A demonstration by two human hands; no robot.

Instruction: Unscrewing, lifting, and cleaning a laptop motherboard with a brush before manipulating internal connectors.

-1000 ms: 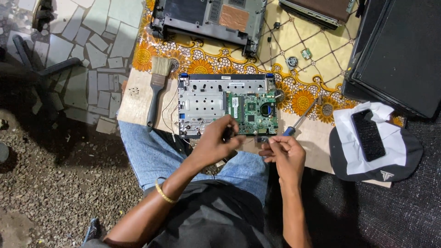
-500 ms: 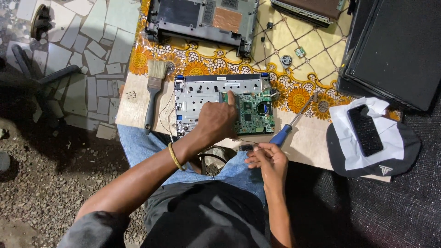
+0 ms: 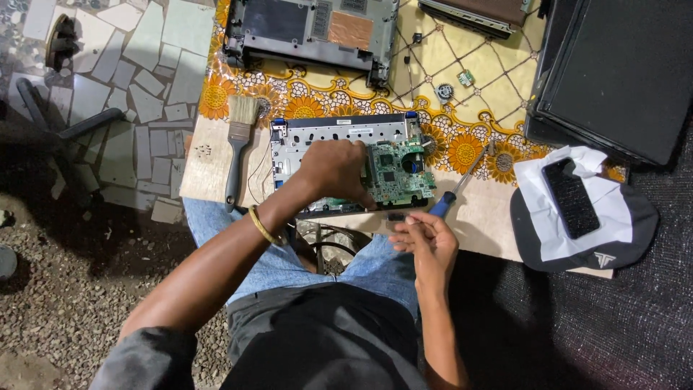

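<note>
Left hand (image 3: 333,170), now moved onto the open silver laptop chassis (image 3: 317,141), is pressing fingers-down beside the green circuit board (image 3: 397,173), while right hand (image 3: 427,242) is pulling back, loosely curled, blue-handled screwdriver (image 3: 458,186) lying just above it.

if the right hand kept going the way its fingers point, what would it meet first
The right hand points up and away from the body, so it would likely first meet the blue handle of the screwdriver lying on the table, just past the fingertips, though depth is hard to judge.
</note>
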